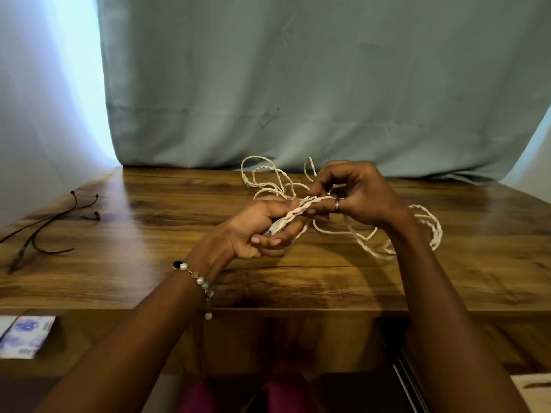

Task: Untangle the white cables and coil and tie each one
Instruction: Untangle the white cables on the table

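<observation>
A tangle of white cables (268,180) lies on the wooden table (149,263), twisted round each other, with loops spreading toward the back and to the right (429,231). My left hand (262,231) grips a twisted stretch of the cables near a connector end, which pokes out between its fingers. My right hand (354,195), with a ring on one finger, pinches the same twisted stretch a little further along, just above the table. The two hands almost touch.
Several thin dark ties (47,228) lie on the table at the left. A pale green curtain (298,84) hangs behind the table's far edge. A printed packet (24,335) lies below the table's front left edge.
</observation>
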{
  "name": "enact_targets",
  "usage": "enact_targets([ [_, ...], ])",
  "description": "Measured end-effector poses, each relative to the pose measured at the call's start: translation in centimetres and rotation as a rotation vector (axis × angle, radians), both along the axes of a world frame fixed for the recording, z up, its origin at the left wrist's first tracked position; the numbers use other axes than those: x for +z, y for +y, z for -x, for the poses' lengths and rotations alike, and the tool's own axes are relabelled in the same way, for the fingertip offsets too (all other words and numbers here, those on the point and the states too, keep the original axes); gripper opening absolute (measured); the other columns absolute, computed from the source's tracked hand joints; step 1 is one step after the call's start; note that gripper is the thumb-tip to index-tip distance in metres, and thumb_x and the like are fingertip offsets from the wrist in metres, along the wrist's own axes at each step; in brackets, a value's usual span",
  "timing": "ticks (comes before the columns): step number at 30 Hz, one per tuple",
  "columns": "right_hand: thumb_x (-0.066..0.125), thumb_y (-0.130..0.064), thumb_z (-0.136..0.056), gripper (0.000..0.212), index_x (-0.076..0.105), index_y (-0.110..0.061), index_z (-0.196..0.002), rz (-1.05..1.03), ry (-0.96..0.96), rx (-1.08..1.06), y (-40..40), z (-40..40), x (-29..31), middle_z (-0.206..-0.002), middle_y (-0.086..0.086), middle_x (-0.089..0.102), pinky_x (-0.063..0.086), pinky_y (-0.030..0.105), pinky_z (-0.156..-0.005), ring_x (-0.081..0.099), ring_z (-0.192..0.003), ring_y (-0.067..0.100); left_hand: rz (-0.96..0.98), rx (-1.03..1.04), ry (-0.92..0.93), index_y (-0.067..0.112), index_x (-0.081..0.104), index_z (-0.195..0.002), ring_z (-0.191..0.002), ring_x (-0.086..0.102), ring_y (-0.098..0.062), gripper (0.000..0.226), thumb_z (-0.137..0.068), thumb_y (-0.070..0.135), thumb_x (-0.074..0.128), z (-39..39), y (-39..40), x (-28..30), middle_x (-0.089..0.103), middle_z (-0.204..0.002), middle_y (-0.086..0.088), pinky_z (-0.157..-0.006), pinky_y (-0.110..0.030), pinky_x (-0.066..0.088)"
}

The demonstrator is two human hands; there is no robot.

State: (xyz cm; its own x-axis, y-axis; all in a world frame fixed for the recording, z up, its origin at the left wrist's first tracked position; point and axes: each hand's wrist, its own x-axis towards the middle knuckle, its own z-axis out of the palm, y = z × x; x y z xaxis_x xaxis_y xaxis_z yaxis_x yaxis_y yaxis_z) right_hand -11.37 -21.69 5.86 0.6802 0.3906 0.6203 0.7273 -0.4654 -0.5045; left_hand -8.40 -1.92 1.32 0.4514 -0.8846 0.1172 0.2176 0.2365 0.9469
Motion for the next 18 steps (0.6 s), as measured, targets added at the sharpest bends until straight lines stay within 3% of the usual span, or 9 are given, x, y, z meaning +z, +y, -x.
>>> enact_targets([
  [3, 0.082, -0.014, -0.062, 0.03, 0.071, -0.006, -0.088, -0.171, 0.069, 0.033, -0.9, -0.6, -1.1, -0.086, 0.001, 0.07, 0.055, 0.03, -0.075, 0.066, -0.081, 0.013, 0.111, -0.209, 0.097, -0.005, 0.051, -0.128, -0.025, 0.019, -0.005, 0.046, -0.1, 0.031, 0.043, -0.4, 0.9, -0.3, 0.042, -0.041, -0.005, -0.034, -0.014, 0.021],
  [6, 0.077, -0.014, -0.066, 0.038, 0.069, -0.008, -0.102, -0.248, 0.308, 0.17, -0.5, -0.5, -2.3, -0.092, -0.004, 0.073, 0.051, 0.017, -0.07, 0.066, -0.084, 0.006, 0.207, -0.328, 0.181, -0.002, 0.052, -0.124, -0.027, 0.016, -0.008, 0.044, -0.103, 0.032, 0.035, -0.5, 0.9, -0.2, 0.038, -0.046, -0.006, -0.036, -0.018, 0.021],
  [8, 0.068, -0.015, -0.072, 0.028, 0.069, -0.014, -0.1, -0.184, 0.371, 0.222, 0.3, -0.2, -2.7, -0.082, -0.007, 0.073, 0.047, 0.014, -0.061, 0.063, -0.072, 0.001, 0.23, -0.317, 0.178, 0.0, 0.055, -0.115, -0.027, 0.016, -0.009, 0.039, -0.103, 0.031, 0.036, -0.6, 0.7, -0.3, 0.037, -0.046, -0.004, -0.037, -0.018, 0.022],
  [10, 0.06, -0.021, -0.081, 0.016, 0.071, -0.019, -0.093, -0.189, 0.401, 0.222, 1.1, -0.1, -2.8, -0.067, 0.003, 0.067, 0.04, 0.014, -0.049, 0.054, -0.053, 0.002, 0.25, -0.303, 0.171, 0.004, 0.058, -0.105, -0.028, 0.018, -0.009, 0.036, -0.102, 0.034, 0.038, -0.6, 0.5, -0.5, 0.034, -0.044, -0.001, -0.038, -0.021, 0.023],
  [13, 0.049, -0.031, -0.088, 0.034, 0.066, -0.001, -0.092, -0.31, 0.463, 0.161, 1.8, -0.5, -2.8, -0.062, 0.015, 0.052, 0.027, 0.016, -0.041, 0.036, -0.04, 0.005, 0.256, -0.217, 0.202, 0.012, 0.057, -0.089, -0.032, 0.023, -0.01, 0.037, -0.096, 0.045, 0.043, -0.3, 0.1, -0.7, 0.029, -0.041, 0.003, -0.04, -0.022, 0.024],
  [18, 0.043, -0.029, -0.099, 0.032, 0.064, -0.006, -0.091, -0.294, 0.488, 0.064, 2.1, -1.3, -3.0, -0.062, 0.013, 0.051, 0.018, 0.017, -0.038, 0.03, -0.038, 0.008, 0.175, 0.196, 0.15, 0.019, 0.049, -0.063, -0.025, 0.022, -0.004, 0.042, -0.091, 0.049, 0.038, -0.1, -0.6, -0.1, 0.031, -0.032, 0.008, -0.04, -0.02, 0.027],
])
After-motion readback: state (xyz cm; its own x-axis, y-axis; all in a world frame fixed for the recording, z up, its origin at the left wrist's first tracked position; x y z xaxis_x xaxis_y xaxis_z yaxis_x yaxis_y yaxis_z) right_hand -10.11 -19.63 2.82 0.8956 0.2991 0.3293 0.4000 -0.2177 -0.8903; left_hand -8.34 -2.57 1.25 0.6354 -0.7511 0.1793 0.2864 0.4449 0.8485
